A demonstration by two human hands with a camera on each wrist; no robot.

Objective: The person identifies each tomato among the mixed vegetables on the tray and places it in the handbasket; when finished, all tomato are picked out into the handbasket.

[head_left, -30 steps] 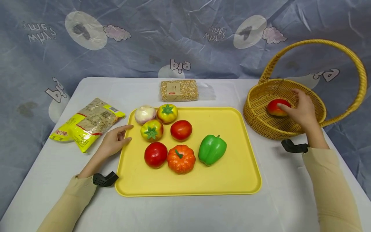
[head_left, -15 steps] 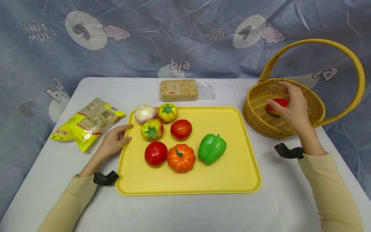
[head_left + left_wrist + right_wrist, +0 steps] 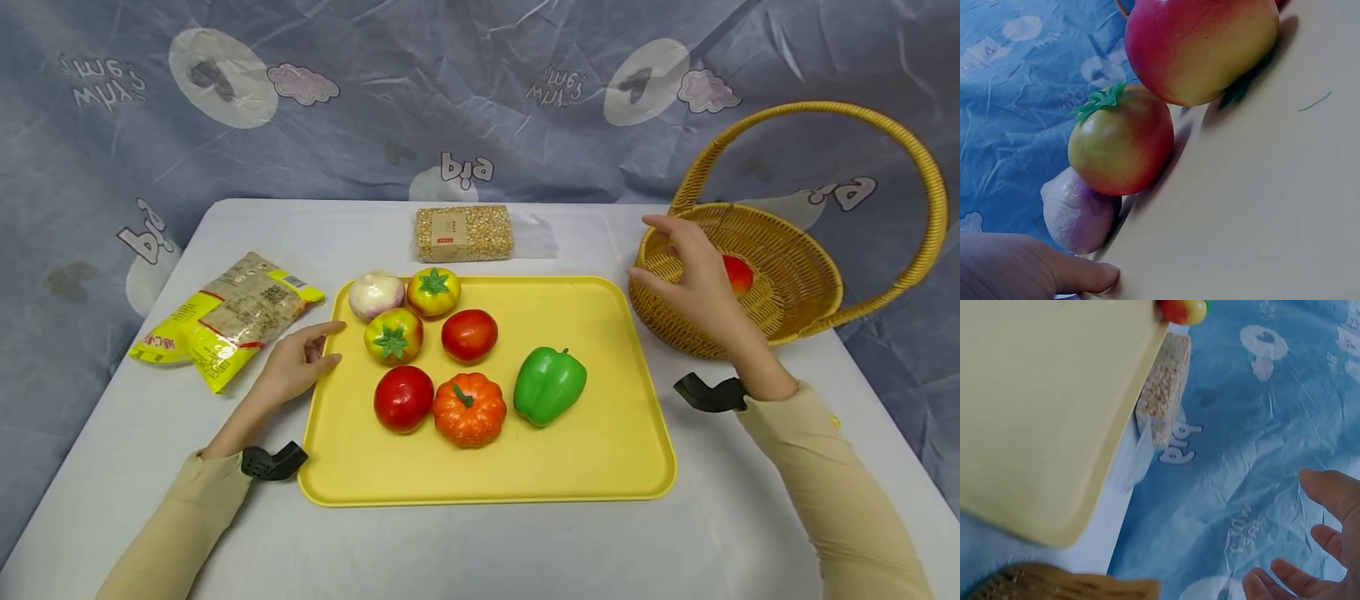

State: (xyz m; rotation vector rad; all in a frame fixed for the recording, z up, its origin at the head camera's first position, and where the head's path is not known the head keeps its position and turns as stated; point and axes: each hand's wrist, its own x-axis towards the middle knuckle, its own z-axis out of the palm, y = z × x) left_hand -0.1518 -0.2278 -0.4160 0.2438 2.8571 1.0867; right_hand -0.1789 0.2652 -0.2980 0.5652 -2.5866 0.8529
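Note:
My left hand (image 3: 300, 362) rests at the left rim of the yellow tray (image 3: 592, 467), thumb and fingers spread along the edge. In the left wrist view its thumb lies near a white-purple onion (image 3: 1079, 215). On the tray sit two yellow-red tomatoes (image 3: 393, 336) with green calyxes, two red fruits (image 3: 403, 400), an orange pumpkin (image 3: 469, 412) and a green bell pepper (image 3: 550, 387). My right hand (image 3: 701, 279), holding nothing, hovers over the left rim of the wicker basket (image 3: 813, 267), fingers apart. Inside the basket lies a red fruit (image 3: 738, 275), partly hidden by that hand.
A bag of corn kernels (image 3: 465, 234) lies behind the tray. Two yellow snack-type bags (image 3: 232, 321) overlap at the left, beside my left forearm. The basket's tall handle (image 3: 933, 183) arches up at the right. A patterned cloth (image 3: 375, 100) hangs behind the table.
My right hand has lifted away from the red fruit in the basket and moved left to the basket's left rim. My left hand and the things on the tray have stayed put.

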